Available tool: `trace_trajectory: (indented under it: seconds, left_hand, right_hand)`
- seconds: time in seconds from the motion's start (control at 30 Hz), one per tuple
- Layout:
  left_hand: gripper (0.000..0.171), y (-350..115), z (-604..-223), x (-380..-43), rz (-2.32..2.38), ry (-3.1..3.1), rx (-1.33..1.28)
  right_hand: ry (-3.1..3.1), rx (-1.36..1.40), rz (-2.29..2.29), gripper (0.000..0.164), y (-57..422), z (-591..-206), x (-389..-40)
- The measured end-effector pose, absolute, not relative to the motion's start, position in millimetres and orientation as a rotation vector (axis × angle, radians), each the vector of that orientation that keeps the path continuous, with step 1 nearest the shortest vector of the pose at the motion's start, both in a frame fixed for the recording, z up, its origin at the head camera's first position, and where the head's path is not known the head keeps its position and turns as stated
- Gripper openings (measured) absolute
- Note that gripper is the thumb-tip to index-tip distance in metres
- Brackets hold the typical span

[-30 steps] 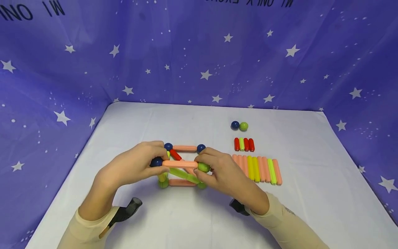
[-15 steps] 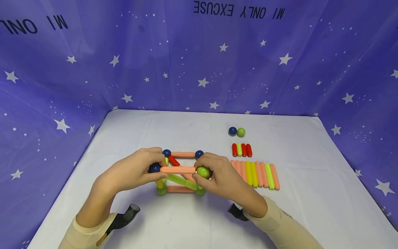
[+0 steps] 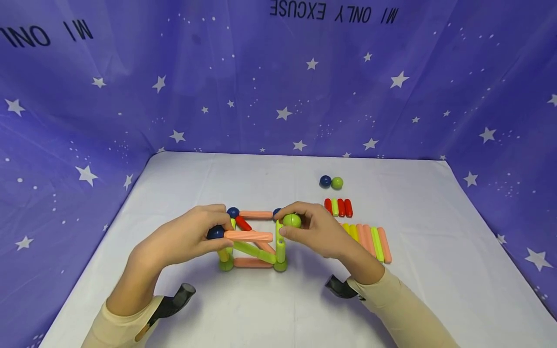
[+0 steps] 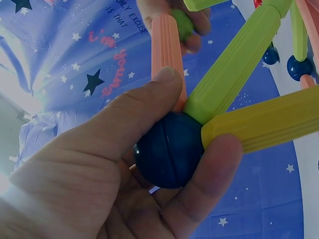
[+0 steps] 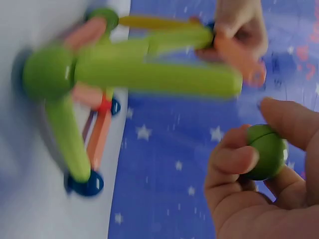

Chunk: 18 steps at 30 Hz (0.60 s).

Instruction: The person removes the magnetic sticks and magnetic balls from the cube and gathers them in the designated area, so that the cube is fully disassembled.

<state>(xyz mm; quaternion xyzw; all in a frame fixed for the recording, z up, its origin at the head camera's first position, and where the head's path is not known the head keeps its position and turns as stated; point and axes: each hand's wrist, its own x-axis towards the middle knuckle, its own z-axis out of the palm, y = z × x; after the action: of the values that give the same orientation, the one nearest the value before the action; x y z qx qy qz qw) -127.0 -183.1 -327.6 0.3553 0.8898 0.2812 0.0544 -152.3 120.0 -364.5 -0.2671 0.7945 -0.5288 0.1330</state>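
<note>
My left hand [image 3: 189, 237] grips a dark blue ball [image 4: 169, 152] at the upper near corner of a ball-and-rod frame, thumb lying along a salmon rod [image 3: 249, 236]. A lime rod [image 4: 237, 64] and a yellow rod [image 4: 269, 119] also meet this ball. The salmon rod's right end is bare. Beyond that end, my right hand [image 3: 322, 232] holds a green ball [image 5: 266, 152] between thumb and curled fingers, apart from the rod. Below it, an upright lime rod [image 3: 280, 251] rises from a green ball [image 3: 280, 266] on the table, its top end free.
Right of the frame lies a row of long salmon, yellow and lime rods [image 3: 380, 245], partly behind my right hand. Several short red and lime rods [image 3: 341, 208] lie farther back, then a loose blue ball [image 3: 325, 181] and green ball [image 3: 337, 183]. A starry purple curtain [image 3: 283, 87] surrounds the white table [image 3: 183, 179].
My right hand has pulled the green ball off the salmon rod's right end, moving it right and slightly away. My left hand keeps its hold on the blue ball.
</note>
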Motion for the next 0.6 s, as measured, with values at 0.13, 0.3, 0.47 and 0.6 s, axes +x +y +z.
trace_trajectory:
  seconds: [0.13,0.3,0.47,0.6]
  left_hand:
    - [0.016,-183.4,-327.9,-127.5,0.849,2.705,1.070]
    - [0.015,-184.4,-326.9,-127.8,0.843,2.710,1.037]
    - [0.014,-183.9,-327.8,-126.0,0.851,2.703,1.018]
    - [0.016,-183.2,-327.0,-124.9,0.833,2.713,1.021]
  right_hand:
    - [2.435,-0.725,-1.474,0.037,134.3,-365.9,-168.4]
    - [2.598,-0.608,-1.411,0.044,158.6,-366.4,-191.3]
    - [2.859,-0.338,-1.297,0.038,193.7,-363.9,-210.1]
    - [3.028,-0.271,-1.003,0.036,228.1,-366.9,-233.7]
